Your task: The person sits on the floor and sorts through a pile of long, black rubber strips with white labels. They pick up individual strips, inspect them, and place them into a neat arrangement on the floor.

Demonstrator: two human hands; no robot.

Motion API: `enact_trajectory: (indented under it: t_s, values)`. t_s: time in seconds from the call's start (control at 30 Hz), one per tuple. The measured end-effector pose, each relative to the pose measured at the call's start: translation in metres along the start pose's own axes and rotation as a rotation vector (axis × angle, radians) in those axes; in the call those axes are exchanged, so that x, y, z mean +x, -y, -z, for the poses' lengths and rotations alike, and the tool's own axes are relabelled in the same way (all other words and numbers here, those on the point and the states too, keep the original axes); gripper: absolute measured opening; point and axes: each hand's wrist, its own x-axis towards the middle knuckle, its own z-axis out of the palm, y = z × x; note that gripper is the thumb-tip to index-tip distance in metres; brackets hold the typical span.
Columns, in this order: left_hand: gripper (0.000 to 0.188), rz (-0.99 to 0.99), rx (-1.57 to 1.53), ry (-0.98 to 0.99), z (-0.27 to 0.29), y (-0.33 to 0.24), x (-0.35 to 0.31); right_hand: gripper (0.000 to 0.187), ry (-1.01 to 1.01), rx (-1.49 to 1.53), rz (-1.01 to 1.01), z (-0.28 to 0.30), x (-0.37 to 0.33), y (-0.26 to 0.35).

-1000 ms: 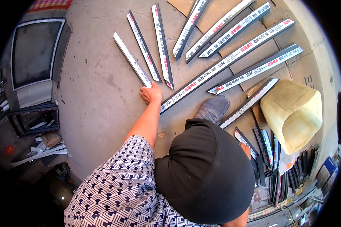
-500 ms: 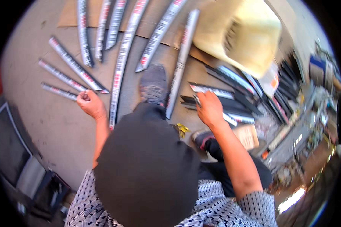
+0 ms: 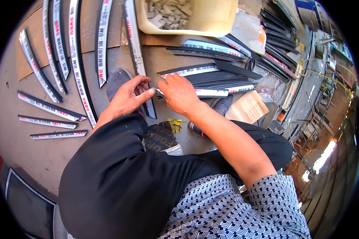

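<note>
My left hand (image 3: pixel 128 95) is closed, thumb and fingertips drawn together; whatever they pinch is too small to make out. Close beside it on the right, my right hand (image 3: pixel 178 94) curls round a small shiny piece (image 3: pixel 158 92) whose kind I cannot tell. Both hands are over a long black strip (image 3: pixel 136 47) with a white printed face, lying on the floor. More such strips fan out to the left: a long curved strip (image 3: pixel 80 67), a shorter strip (image 3: pixel 48 105) and several others. Right of my right hand lies a pile of black strips (image 3: pixel 217 79).
A cream plastic tub (image 3: pixel 207 30) at the far side holds small pale blocks (image 3: pixel 169 15). Yellow scraps (image 3: pixel 175 124) and a cardboard piece (image 3: pixel 248 107) lie near my feet. More black strips (image 3: pixel 279 36) are stacked far right. A dark framed panel (image 3: pixel 30 205) stands at lower left.
My left hand has left the short strips on the left and come in beside my right hand. The view has shifted, bringing the blocks inside the tub into sight.
</note>
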Motion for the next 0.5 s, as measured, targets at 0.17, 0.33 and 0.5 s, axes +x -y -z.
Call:
enact_trajectory:
  t_s: [0.17, 0.33, 0.5]
  values:
    - [0.051, 0.109, 0.166, 0.11, -0.005, -0.003, 0.011, 0.021, -0.021, 0.009, 0.025, -0.009, 0.003, 0.0]
    - [0.041, 0.121, -0.071, 0.165, -0.012, 0.009, 0.021, 0.021, -0.01, -0.026, 0.01, -0.01, 0.004, -0.005]
    - [0.03, 0.218, -0.166, 0.223, -0.013, 0.004, 0.026, 0.03, -0.066, 0.008, 0.033, -0.019, -0.002, -0.013]
